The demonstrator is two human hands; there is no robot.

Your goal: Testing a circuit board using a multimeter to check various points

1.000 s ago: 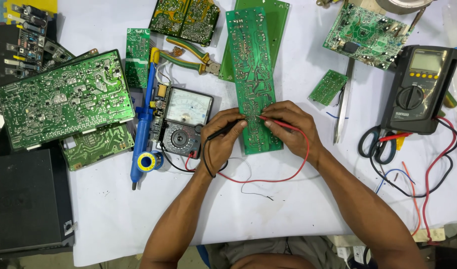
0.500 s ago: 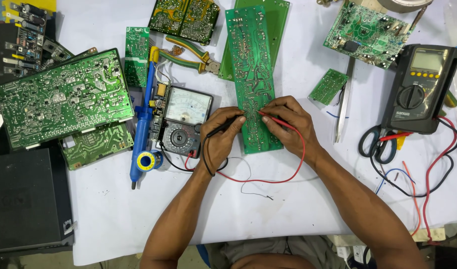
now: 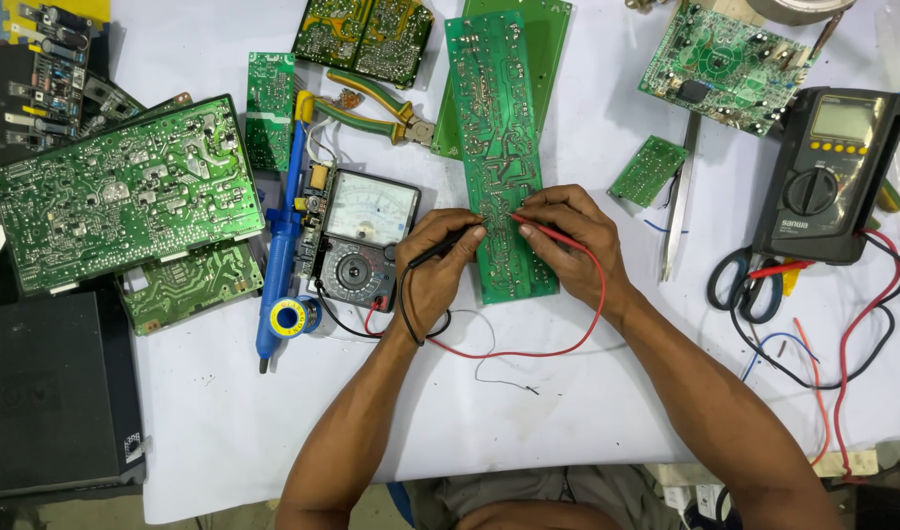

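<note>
A long green circuit board [image 3: 499,118] lies solder side up in the middle of the white table. My left hand [image 3: 432,275] grips a black test probe [image 3: 448,245] whose tip touches the board's lower part. My right hand [image 3: 568,240] pinches a red test probe [image 3: 546,233] with its tip on the same area of the board. Red and black leads [image 3: 529,351] curl from the probes back to an analogue multimeter [image 3: 362,240] just left of my left hand.
A blue soldering iron [image 3: 283,236] and solder roll [image 3: 286,316] lie left of the meter. Several green boards [image 3: 116,191] fill the left and top. Pliers [image 3: 371,108], scissors [image 3: 744,280], tweezers [image 3: 678,206] and a dark digital multimeter [image 3: 823,177] lie around. A black box [image 3: 48,393] sits bottom left.
Both hands stay on the board with the probes; the probe tips have shifted only slightly. Nothing else moved.
</note>
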